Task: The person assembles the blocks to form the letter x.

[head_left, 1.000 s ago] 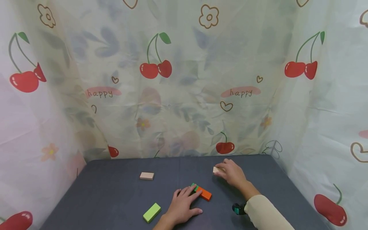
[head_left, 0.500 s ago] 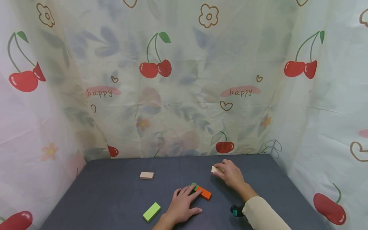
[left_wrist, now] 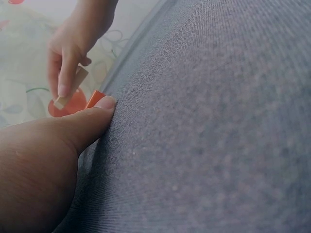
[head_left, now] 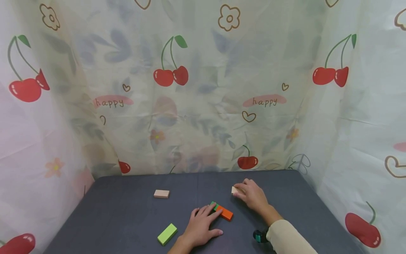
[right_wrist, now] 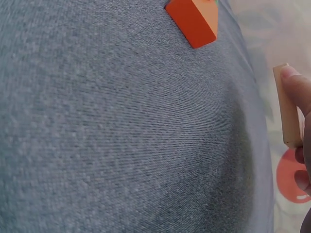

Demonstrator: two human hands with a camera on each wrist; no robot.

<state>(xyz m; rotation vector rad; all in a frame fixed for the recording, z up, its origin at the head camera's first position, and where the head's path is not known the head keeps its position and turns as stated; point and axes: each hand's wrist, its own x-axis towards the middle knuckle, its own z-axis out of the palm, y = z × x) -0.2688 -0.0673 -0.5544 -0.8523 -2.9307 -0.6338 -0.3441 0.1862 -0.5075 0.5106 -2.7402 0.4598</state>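
Note:
My right hand (head_left: 253, 195) pinches a pale wooden block (right_wrist: 289, 109) between thumb and fingers. In the right wrist view the block is seen on edge, raised off the table. My left hand (head_left: 201, 227) lies on the table with its fingers spread. Its fingertips touch a green block (head_left: 213, 204) and the near end of an orange block (head_left: 226, 213); these two lie end to end in a slanting line. The fingers partly hide the green one. In the left wrist view, the left thumb (left_wrist: 92, 121) overlaps the orange block (left_wrist: 95, 98).
A second pale wooden block (head_left: 161, 194) lies at the back left of the dark grey table (head_left: 120, 218). A lime-green block (head_left: 167, 234) sits left of my left hand. Printed curtains (head_left: 203, 127) stand behind the table and on both sides.
My right hand has moved slightly left and a little nearer to me, carrying the pale wooden block. The left hand and the blocks on the table have stayed put.

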